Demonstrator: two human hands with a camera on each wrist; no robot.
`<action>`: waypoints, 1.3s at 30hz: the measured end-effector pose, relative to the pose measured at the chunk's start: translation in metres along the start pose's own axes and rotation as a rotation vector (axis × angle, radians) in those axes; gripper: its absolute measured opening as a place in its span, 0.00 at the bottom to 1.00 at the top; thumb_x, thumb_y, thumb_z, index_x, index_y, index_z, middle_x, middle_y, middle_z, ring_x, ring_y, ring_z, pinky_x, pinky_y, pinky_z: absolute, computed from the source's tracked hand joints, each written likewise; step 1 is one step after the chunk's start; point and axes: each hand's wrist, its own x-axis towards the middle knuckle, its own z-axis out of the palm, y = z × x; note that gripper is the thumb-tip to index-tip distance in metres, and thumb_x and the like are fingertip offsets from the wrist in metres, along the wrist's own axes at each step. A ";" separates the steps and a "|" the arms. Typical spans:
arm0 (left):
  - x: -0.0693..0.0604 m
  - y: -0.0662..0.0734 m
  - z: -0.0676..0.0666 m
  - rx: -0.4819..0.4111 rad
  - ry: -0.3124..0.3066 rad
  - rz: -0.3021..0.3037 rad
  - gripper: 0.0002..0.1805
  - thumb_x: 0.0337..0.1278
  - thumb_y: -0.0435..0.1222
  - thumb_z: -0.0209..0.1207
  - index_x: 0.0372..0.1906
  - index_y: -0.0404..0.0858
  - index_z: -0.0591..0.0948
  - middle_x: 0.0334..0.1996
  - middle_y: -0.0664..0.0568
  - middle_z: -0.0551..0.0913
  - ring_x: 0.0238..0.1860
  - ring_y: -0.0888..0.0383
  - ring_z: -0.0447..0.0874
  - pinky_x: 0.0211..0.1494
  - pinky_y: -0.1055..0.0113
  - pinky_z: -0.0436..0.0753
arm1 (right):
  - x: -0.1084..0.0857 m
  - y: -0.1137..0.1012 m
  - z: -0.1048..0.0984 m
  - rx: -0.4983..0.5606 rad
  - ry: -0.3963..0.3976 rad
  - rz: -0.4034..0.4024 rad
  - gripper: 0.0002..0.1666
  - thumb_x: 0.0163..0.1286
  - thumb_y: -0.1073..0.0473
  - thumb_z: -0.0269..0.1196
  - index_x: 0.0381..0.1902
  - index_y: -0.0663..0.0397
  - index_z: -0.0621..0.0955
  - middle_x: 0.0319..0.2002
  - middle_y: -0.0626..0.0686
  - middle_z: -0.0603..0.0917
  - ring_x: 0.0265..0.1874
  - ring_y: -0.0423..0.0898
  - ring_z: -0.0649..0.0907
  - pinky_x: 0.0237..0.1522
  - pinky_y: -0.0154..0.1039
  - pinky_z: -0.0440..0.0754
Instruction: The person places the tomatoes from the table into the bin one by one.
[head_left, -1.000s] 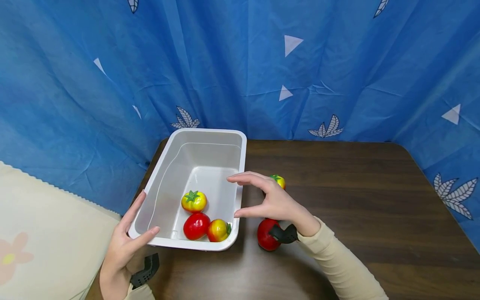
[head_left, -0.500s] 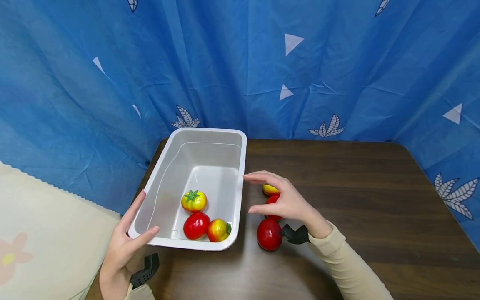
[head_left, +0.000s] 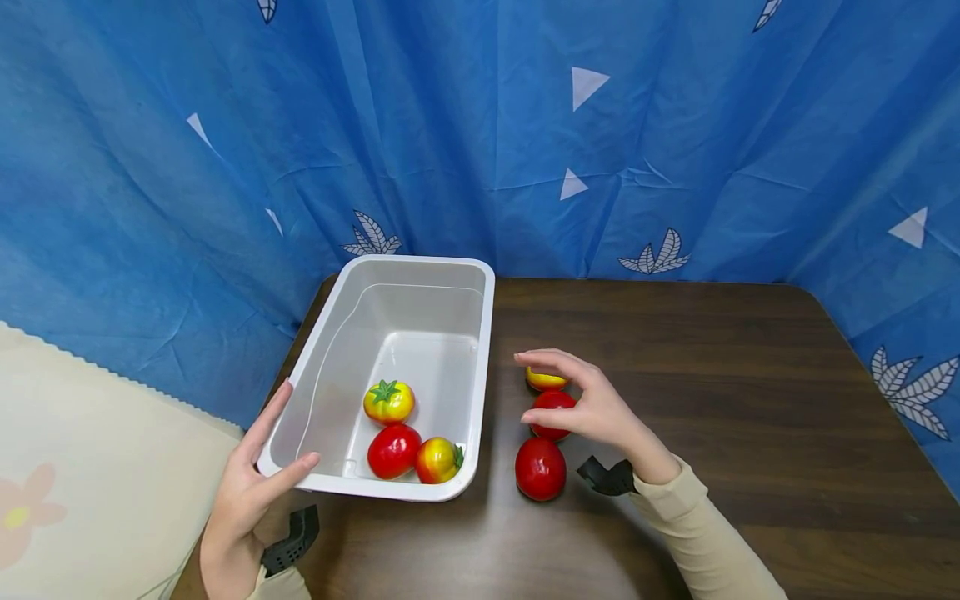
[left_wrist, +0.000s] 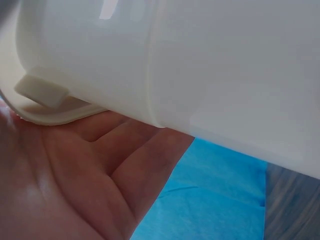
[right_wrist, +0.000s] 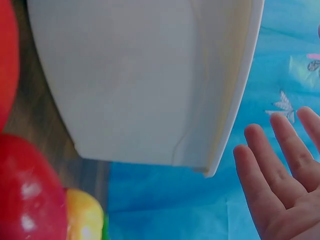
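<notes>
A white plastic bin (head_left: 483, 400) stands at the table's left side. Inside lie a yellow toy tomato with a green leaf top (head_left: 389, 403), a smooth red round fruit (head_left: 393, 451) and a second yellow-red toy tomato (head_left: 437, 461). My left hand (head_left: 243, 492) grips the bin's near left corner, thumb over the rim; the left wrist view shows fingers under its wall (left_wrist: 250, 80). Right of the bin, my right hand (head_left: 581, 400) hovers with fingers spread, holding nothing. Below it are a partly hidden yellow toy tomato (head_left: 543, 381) and two red fruits (head_left: 552, 410) (head_left: 540, 469).
The dark wooden table (head_left: 735, 400) extends to the right of the hands. A blue patterned curtain (head_left: 465, 142) hangs behind it and along the right side. At the left lies a cream cloth (head_left: 82, 467) with a flower print.
My right hand has drawn back from over the bin's right rim to the right, above the fruits on the table. The left hand and the bin have stayed in place.
</notes>
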 end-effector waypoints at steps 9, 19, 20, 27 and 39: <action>0.000 0.000 0.001 -0.008 0.018 -0.014 0.47 0.38 0.12 0.59 0.70 0.34 0.60 0.70 0.48 0.57 0.64 0.57 0.57 0.55 0.80 0.68 | -0.014 0.008 -0.006 -0.017 0.057 0.058 0.36 0.51 0.66 0.71 0.60 0.53 0.74 0.58 0.49 0.75 0.56 0.53 0.73 0.54 0.42 0.75; 0.000 -0.001 0.001 -0.019 0.014 0.006 0.47 0.37 0.12 0.58 0.70 0.32 0.60 0.70 0.48 0.58 0.65 0.57 0.56 0.55 0.80 0.68 | -0.028 0.033 -0.006 -0.042 0.118 0.131 0.36 0.52 0.64 0.72 0.60 0.50 0.74 0.58 0.47 0.75 0.56 0.53 0.74 0.54 0.37 0.74; 0.000 -0.001 0.001 -0.021 0.014 0.008 0.47 0.37 0.12 0.58 0.70 0.32 0.60 0.70 0.47 0.58 0.65 0.57 0.56 0.55 0.80 0.68 | -0.029 0.034 -0.006 -0.044 0.126 0.144 0.36 0.52 0.65 0.71 0.60 0.50 0.74 0.58 0.48 0.74 0.56 0.53 0.74 0.54 0.36 0.73; 0.000 -0.001 0.001 -0.015 0.009 0.014 0.47 0.36 0.12 0.58 0.70 0.32 0.60 0.70 0.47 0.58 0.66 0.57 0.56 0.56 0.80 0.66 | -0.034 0.040 -0.007 -0.049 0.159 0.196 0.36 0.52 0.68 0.71 0.60 0.57 0.73 0.58 0.55 0.75 0.55 0.59 0.74 0.54 0.34 0.72; 0.000 0.001 0.001 -0.028 0.015 -0.011 0.47 0.37 0.12 0.58 0.70 0.33 0.60 0.71 0.48 0.57 0.65 0.57 0.55 0.55 0.80 0.68 | -0.048 0.070 -0.006 -0.041 0.200 0.209 0.34 0.53 0.59 0.72 0.59 0.50 0.74 0.57 0.51 0.75 0.55 0.58 0.74 0.55 0.60 0.69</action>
